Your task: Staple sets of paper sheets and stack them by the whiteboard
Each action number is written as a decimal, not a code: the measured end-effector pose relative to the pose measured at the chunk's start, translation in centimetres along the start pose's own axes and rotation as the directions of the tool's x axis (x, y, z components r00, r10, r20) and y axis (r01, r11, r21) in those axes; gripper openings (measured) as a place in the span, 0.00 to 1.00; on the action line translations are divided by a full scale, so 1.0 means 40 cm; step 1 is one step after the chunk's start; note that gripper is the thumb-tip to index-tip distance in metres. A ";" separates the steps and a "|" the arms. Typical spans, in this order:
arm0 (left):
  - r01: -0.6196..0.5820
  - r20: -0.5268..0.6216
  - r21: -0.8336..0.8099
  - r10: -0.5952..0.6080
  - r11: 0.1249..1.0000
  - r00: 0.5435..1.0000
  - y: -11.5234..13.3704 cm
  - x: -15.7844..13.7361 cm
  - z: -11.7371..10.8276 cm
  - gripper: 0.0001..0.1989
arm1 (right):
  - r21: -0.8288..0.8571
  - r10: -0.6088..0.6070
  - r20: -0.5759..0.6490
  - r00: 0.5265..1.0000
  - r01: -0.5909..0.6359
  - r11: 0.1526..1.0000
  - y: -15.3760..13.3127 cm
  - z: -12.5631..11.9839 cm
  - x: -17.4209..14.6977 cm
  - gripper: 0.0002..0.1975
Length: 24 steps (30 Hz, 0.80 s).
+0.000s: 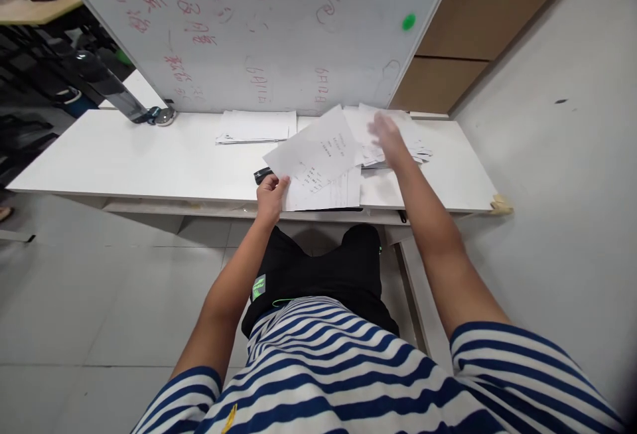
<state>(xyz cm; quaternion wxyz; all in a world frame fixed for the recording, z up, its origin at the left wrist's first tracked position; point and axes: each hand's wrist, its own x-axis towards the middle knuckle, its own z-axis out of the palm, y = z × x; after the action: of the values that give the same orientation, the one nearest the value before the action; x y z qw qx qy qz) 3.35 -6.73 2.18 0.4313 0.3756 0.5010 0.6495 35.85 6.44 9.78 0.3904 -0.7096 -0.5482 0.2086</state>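
Observation:
My left hand (pixel 271 196) is closed at the desk's front edge, thumb and fingers pinching the left corner of some printed paper sheets (pixel 343 190). Overlapping them, a tilted sheet of paper (pixel 316 139) with small print slants up to the right. My right hand (pixel 388 137), smeared by motion, is over a loose pile of papers (pixel 411 130) on the right; whether its fingers grip anything does not show. Just behind my left hand lies a small black object (pixel 262 175), perhaps a stapler, partly covered.
A neat paper stack (pixel 259 127) lies at the back of the white desk (pixel 149 158). Behind stands a whiteboard (pixel 279 29) with red writing. A bottle (pixel 107 82) and a small round item (pixel 164 116) are at left. Brown panels (pixel 452 82) and a wall (pixel 557 168) bound the right.

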 end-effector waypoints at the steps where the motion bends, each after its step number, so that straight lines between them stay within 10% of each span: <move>1: 0.005 0.024 -0.005 -0.005 1.000 1.000 -0.001 0.003 0.005 0.20 | 0.112 -0.067 0.122 0.990 0.053 0.992 -0.003 0.012 -0.030 0.39; 8: -0.061 0.089 -0.070 0.067 0.996 0.994 -0.009 0.042 0.057 0.22 | 0.550 -0.277 0.223 0.935 0.114 0.827 0.055 0.050 -0.134 0.47; 24: -0.054 0.164 -0.200 0.088 0.978 0.983 -0.008 0.028 0.111 0.21 | 0.567 -0.120 0.026 0.992 0.084 0.820 0.124 0.050 -0.305 0.38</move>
<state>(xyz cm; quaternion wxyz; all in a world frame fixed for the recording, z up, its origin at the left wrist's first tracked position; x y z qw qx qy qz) 7.11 -4.19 2.90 0.4841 0.4040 0.3821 0.6756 33.65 -4.85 3.06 0.5765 -0.5257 -0.5106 0.3613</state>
